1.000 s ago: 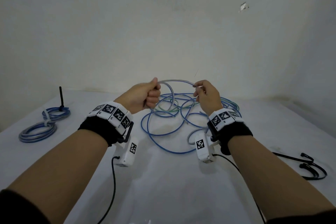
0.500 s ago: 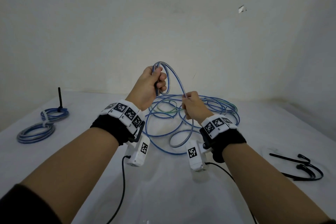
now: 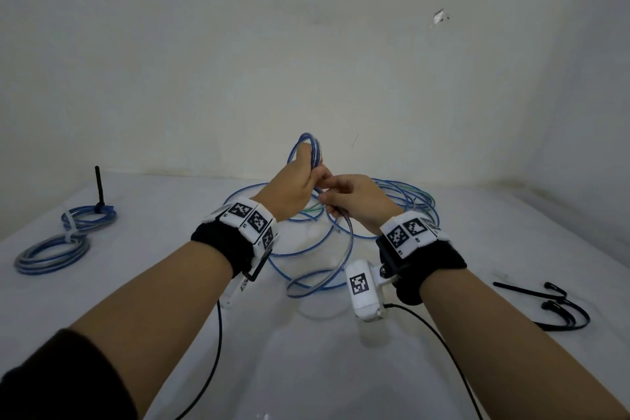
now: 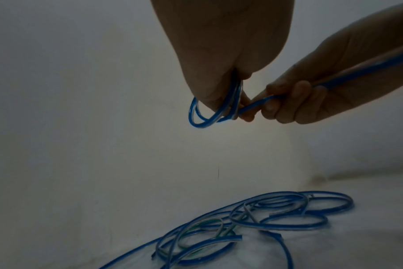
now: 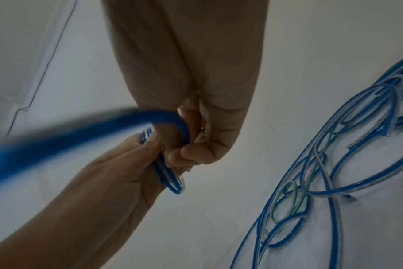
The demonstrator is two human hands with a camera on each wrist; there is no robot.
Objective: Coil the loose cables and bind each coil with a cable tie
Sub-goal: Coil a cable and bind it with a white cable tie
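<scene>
Both hands raised above the middle of the table [image 3: 306, 368], close together, fingertips nearly meeting. Left hand [image 3: 289, 186] fisted around a small coil [image 3: 308, 150] of blue cable: two loops stick up above the knuckles in the head view, and the left wrist view shows them curving out of the fist [image 4: 205, 116]. Right hand [image 3: 354, 199] just beside it, fingers curled around the next stretch of the same cable [image 3: 344, 249], which drops from that hand in a wide hanging loop and runs down to the table. Right wrist view: cable bends over the right fingers [image 5: 196, 151] and passes close by the lens, blurred.

Loose cables [image 3: 402, 201], blue with one greenish strand, lie tangled near the table's far edge, behind the hands.

Near the left edge: two finished coils [image 3: 54, 254], each bound with a tie, one tie's black tail standing upright. Near the right edge: a few black ties [image 3: 559, 310], unused.
</scene>
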